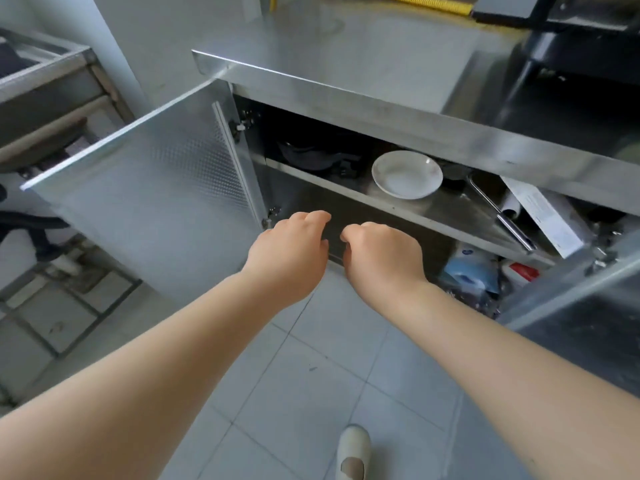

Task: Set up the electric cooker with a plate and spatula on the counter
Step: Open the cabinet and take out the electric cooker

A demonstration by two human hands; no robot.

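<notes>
A white plate (407, 174) lies on the upper shelf (450, 213) inside the open steel cabinet under the counter (363, 53). To its left on the same shelf sits a dark appliance (311, 155), half in shadow. A long metal handle (498, 213) lies to the right of the plate. My left hand (291, 251) and my right hand (379, 258) hover side by side in front of the shelf's edge, below the plate. Both have loosely curled fingers and hold nothing.
The left cabinet door (149, 188) swings wide open; the right door (571, 296) is open too. A cardboard box (543, 216) leans at the shelf's right end. Bags and packets (474, 271) fill the bottom compartment. A black stand (554, 39) sits on the counter's right.
</notes>
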